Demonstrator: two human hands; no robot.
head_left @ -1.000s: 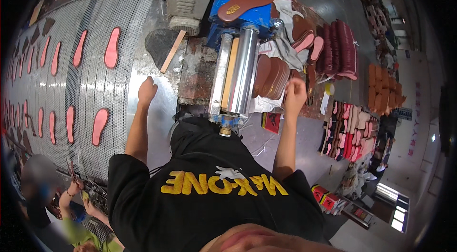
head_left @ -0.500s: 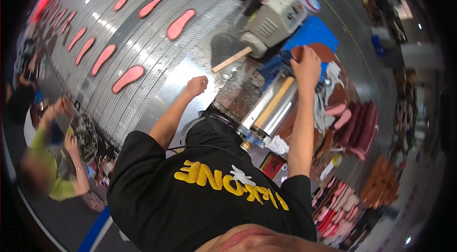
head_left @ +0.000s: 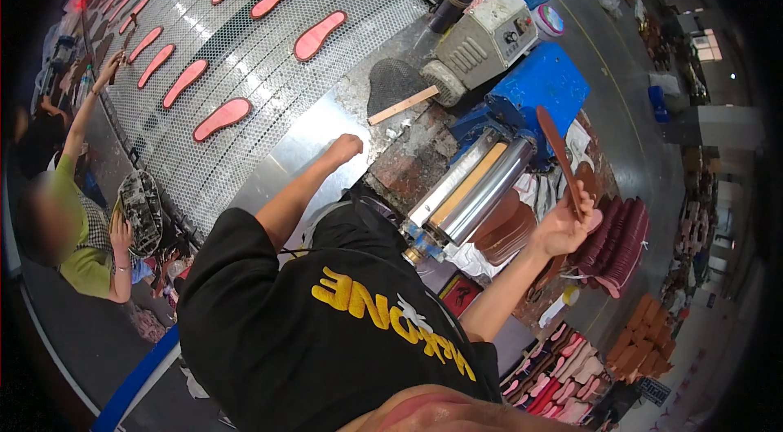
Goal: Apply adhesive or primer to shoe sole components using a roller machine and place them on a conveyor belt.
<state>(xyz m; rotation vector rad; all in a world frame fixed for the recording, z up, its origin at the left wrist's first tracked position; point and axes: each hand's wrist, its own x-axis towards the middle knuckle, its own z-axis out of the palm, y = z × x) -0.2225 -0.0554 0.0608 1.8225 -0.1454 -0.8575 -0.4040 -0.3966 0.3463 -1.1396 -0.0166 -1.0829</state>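
My right hand [head_left: 567, 224] is closed on the end of a brown shoe insole [head_left: 555, 137], which stands up from the fingers, turned nearly edge-on. That hand is out to the right of the roller machine [head_left: 488, 191], past its shiny metal cylinder. Below the cylinder lies a stack of brown insoles [head_left: 507, 234], partly covered by the machine. Over the bare metal plate [head_left: 285, 156] beside the conveyor, my left hand [head_left: 349, 148] is curled into a loose fist with nothing showing in it. Pink-topped insoles [head_left: 222, 119] lie spaced out on the mesh conveyor [head_left: 261, 81].
A grey motor unit [head_left: 481, 36] and a blue housing [head_left: 545, 85] stand behind the rollers. A wooden stick [head_left: 404, 104] lies near the motor. Dark red padded pieces [head_left: 616, 244] are piled at right. At left, a co-worker's arm [head_left: 81, 118] reaches over the conveyor.
My right hand has moved from the far end of the rollers right and nearer, bringing a brown insole upright. My left hand has shifted slightly right. The co-worker's arm now reaches to the conveyor.
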